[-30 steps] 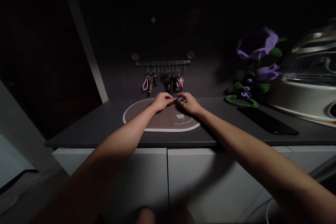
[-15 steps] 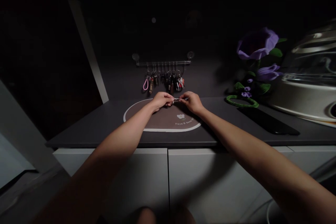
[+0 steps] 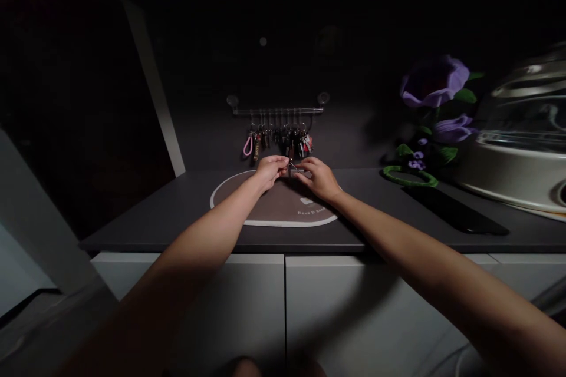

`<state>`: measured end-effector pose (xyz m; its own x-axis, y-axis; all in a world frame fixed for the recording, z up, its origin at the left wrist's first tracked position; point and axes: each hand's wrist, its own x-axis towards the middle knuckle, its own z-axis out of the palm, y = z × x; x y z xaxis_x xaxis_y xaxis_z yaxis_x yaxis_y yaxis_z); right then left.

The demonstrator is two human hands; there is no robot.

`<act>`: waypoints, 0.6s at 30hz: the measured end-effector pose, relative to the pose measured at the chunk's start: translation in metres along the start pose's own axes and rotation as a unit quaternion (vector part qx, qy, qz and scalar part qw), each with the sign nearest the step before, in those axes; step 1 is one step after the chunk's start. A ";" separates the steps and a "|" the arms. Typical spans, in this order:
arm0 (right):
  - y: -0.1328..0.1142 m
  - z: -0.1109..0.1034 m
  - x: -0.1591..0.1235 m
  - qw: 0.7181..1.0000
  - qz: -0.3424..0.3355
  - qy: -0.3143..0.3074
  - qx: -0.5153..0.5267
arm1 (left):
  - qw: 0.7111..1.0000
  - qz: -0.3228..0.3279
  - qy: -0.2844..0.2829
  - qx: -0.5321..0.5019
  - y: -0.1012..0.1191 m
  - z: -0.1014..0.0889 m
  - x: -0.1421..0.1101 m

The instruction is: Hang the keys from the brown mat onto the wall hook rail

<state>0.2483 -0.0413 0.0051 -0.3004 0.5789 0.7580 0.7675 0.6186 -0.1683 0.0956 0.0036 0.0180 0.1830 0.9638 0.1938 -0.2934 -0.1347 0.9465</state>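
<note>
While left hand (image 3: 270, 172) pinches slim shiny metal pieces (image 3: 290, 168), fingertips closed, by the back edge of the white-rimmed oval mat (image 3: 274, 207), right hand (image 3: 322, 179) has thumb and forefinger slightly parted beside them; can't tell if gripping. Smooth dark counter (image 3: 145, 212) underneath.

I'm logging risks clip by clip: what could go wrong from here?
The small metal piece, pinched by the left grip, could slip onto the mat. The right grip, just below the hanging keys in view, might brush them. Dim light could make such fine work miss.
</note>
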 end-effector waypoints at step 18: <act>0.005 0.003 0.002 0.975 0.118 0.069 0.174 | 0.999 0.006 -0.054 0.003 -0.008 0.010 -0.007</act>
<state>0.2502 -0.0353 0.0037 -0.0418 0.6651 0.7456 0.5607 0.6333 -0.5335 0.1065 -0.0042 0.0120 0.2790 0.9319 0.2317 -0.2909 -0.1479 0.9452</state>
